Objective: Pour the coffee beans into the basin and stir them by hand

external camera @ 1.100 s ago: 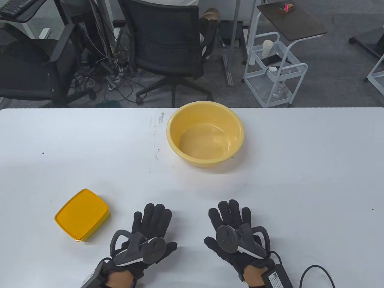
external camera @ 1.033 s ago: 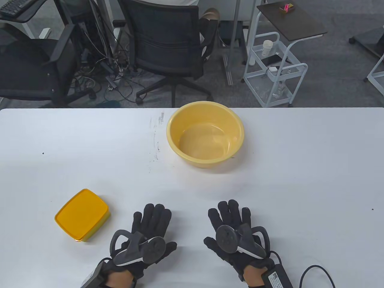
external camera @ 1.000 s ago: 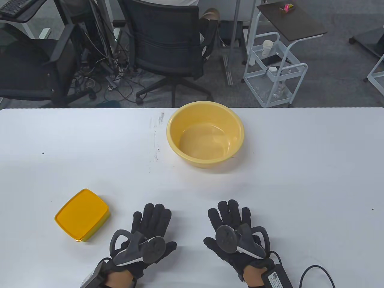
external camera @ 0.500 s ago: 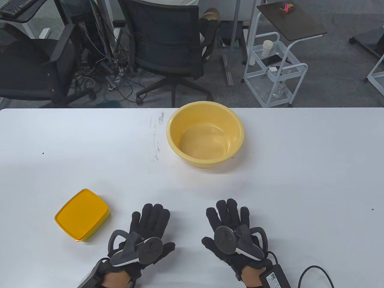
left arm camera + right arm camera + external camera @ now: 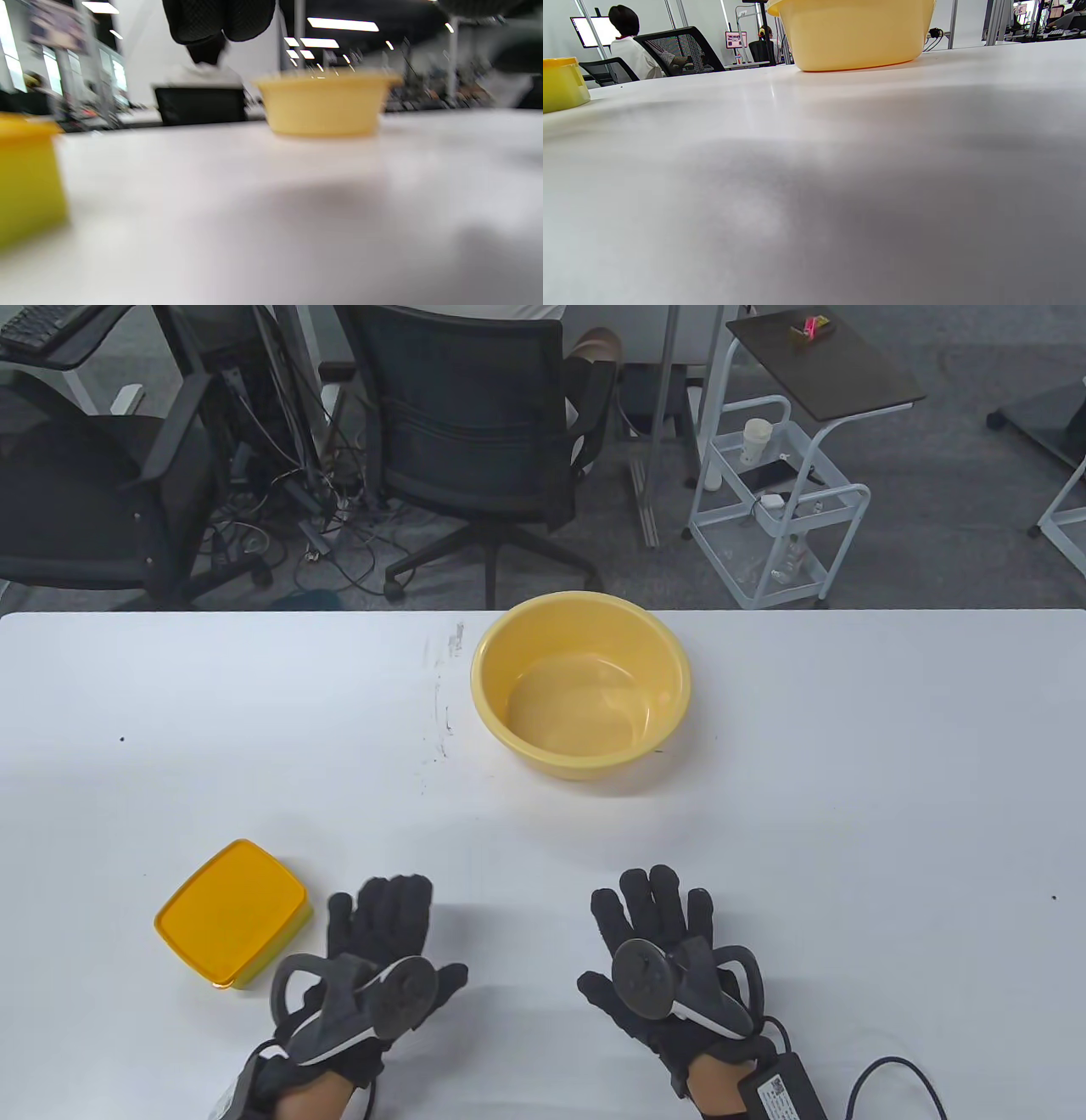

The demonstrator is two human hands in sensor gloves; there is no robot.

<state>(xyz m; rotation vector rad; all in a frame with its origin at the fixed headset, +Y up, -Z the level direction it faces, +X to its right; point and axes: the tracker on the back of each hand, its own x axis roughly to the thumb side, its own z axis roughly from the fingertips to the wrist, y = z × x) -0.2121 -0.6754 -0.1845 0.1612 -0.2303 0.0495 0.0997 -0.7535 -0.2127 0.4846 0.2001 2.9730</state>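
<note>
At the lower left of the table view sits the lidded yellow box (image 5: 232,913), presumably holding the coffee beans, its lid on. Just right of it the left hand (image 5: 361,959) lies near the box but apart from it, fingers loosely extended, holding nothing. Further right the right hand (image 5: 666,963) rests flat on the white table (image 5: 848,780), fingers spread, empty. At upper centre the yellow basin (image 5: 581,683) stands with no beans in it. None of the 2 steps is done: opening, pouring and stirring all remain.
</note>
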